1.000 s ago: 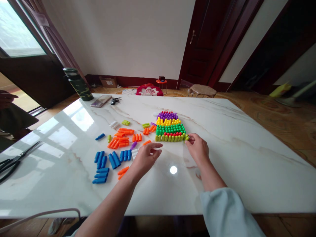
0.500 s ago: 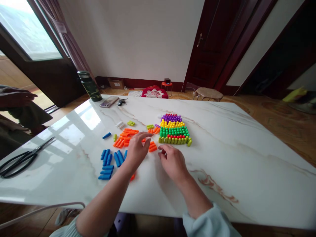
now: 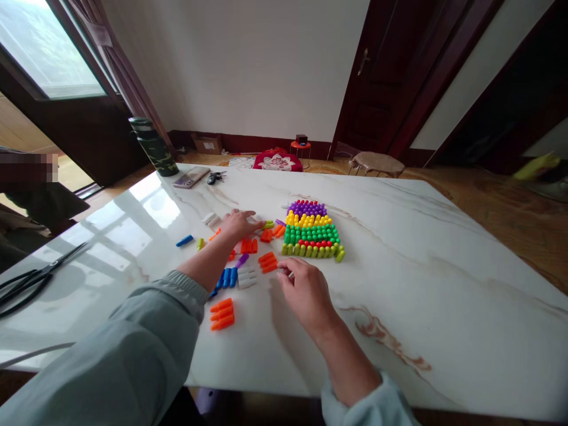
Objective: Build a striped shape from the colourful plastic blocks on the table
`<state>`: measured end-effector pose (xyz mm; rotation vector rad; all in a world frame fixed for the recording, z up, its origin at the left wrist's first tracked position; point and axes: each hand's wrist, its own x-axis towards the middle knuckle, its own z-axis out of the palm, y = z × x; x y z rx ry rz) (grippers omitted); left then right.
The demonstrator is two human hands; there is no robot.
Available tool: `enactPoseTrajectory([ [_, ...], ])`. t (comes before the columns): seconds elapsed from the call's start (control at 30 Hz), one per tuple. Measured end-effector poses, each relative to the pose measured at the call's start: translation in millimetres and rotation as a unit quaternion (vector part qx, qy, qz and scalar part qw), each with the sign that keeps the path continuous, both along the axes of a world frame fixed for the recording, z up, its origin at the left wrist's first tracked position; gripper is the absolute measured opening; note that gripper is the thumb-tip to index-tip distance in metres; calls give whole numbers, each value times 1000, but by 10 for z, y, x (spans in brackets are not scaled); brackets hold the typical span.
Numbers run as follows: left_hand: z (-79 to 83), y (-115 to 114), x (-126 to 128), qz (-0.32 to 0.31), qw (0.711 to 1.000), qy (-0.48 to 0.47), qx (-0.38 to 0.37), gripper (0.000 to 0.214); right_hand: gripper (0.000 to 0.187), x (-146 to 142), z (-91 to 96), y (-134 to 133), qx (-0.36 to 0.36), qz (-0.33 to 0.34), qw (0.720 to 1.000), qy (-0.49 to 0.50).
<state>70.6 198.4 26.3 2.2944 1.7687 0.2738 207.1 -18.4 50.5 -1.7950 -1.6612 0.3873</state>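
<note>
My left hand (image 3: 241, 225) reaches over the loose plastic pieces with its index finger and thumb spread. Its thumb tip is close to some lime green pieces (image 3: 268, 224); what lies beneath the palm is hidden. My right hand (image 3: 308, 290) hovers loosely curled, with a small gap between thumb and index finger and no piece visible in it. Just left of its fingertips lies an orange group of pieces (image 3: 267, 262). Beyond it stands a block of bullet-shaped pieces in rows: lime, red, green (image 3: 310, 235), yellow and purple.
Blue pieces (image 3: 229, 277), white pieces (image 3: 247, 277) and more orange pieces (image 3: 222, 314) lie nearby, partly behind my left arm. Large scissors (image 3: 42, 275) rest at the left edge. A camouflage flask (image 3: 153, 148), a phone (image 3: 191, 177) and keys (image 3: 215, 177) are farther back. Another person (image 3: 39, 201) is at the left.
My left hand has moved away from me, from the orange pieces toward the lime and white ones. White and purple pieces it covered now show. My right hand has barely moved.
</note>
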Motion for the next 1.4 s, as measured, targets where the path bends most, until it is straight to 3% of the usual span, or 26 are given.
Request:
enactPoseTrajectory([
  [0.23, -67, -85, 134, -85, 996, -10, 37, 35, 16, -1, -10, -8, -10, -1, 1000, -10],
  [0.67, -104, -118, 156, -159, 985, 38, 46, 31, 18, 28, -91, 27, -60, 12, 997, -36],
  [0.77, -14, -140, 157, -145, 988, 22, 57, 26, 17, 66, -116, 38, -54, 8, 998, -31],
  [0.87, 180, -295, 138, -91, 992, -23, 90, 27, 18, 134, -109, 49, -35, -21, 999, -5],
  [0.9, 256, -397, 133, -60, 992, -55, 99, 28, 20, 152, -101, 53, -26, -35, 999, 18],
  [0.93, 327, -528, 130, 0, 982, -175, 74, 26, 22, 161, -92, 58, -14, -49, 997, 53],
  [0.97, 386, -687, 132, 44, 951, -307, 1, 24, 25, 159, -84, 63, -2, -60, 993, 101],
  [1.0, 430, -867, 138, 88, 890, -439, -87, 18, 30, 146, -78, 69, 8, -64, 985, 161],
  [1.03, 453, -1061, 149, 98, 808, -546, -200, 13, 35, 124, -77, 73, 14, -61, 973, 224],
  [1.1, 445, -1441, 181, 94, 636, -652, -402, 11, 42, 59, -93, 79, 11, -43, 945, 326],
  [1.13, 419, -1605, 198, 101, 578, -675, -446, 13, 42, 25, -111, 79, 3, -32, 935, 353],
  [1.17, 387, -1743, 215, 129, 542, -688, -465, 14, 40, -6, -135, 78, -7, -25, 931, 364],
  [1.23, 324, -1925, 245, 175, 508, -703, -465, 19, 35, -52, -189, 74, -22, -22, 938, 346],
  [1.27, 300, -1973, 259, 190, 506, -706, -457, 19, 34, -66, -214, 71, -24, -25, 945, 327],
  [1.4, 256, -1994, 303, 187, 528, -710, -427, 18, 32, -107, -234, 54, -13, -48, 968, 244],
])
